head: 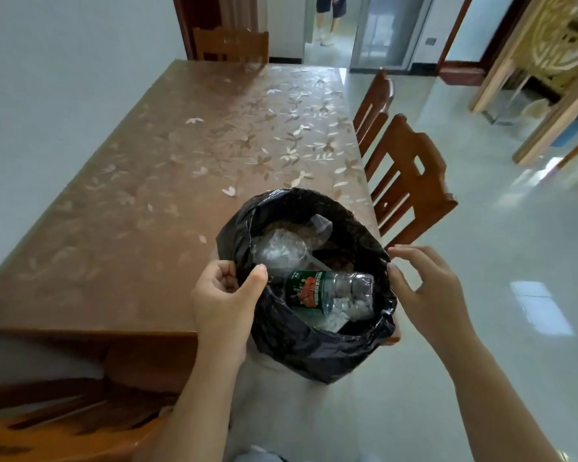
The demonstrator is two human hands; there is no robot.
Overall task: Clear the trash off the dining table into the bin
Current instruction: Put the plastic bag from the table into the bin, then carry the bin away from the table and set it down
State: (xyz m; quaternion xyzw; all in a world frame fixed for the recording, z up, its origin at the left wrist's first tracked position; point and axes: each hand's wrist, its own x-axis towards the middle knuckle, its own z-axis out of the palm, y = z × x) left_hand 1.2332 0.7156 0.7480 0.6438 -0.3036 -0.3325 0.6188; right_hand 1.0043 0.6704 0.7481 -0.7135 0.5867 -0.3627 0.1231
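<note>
A bin lined with a black plastic bag (317, 348) is held up at the near right corner of the dining table (167, 181). Inside lie a crushed plastic bottle with a green label (327, 293), a clear plastic cup (277, 251) and other clear wrappers. My left hand (224, 295) grips the bag's left rim, thumb inside and fingers outside. My right hand (427, 288) hovers at the right rim with fingers spread, fingertips at or just off the bag's edge.
The table has a brown flower-patterned cover. Wooden chairs (411, 181) stand along its right side, another chair (231, 45) at the far end and one (64, 425) at the near left. A person's legs (329, 18) show in the far doorway. Pale tiled floor lies to the right.
</note>
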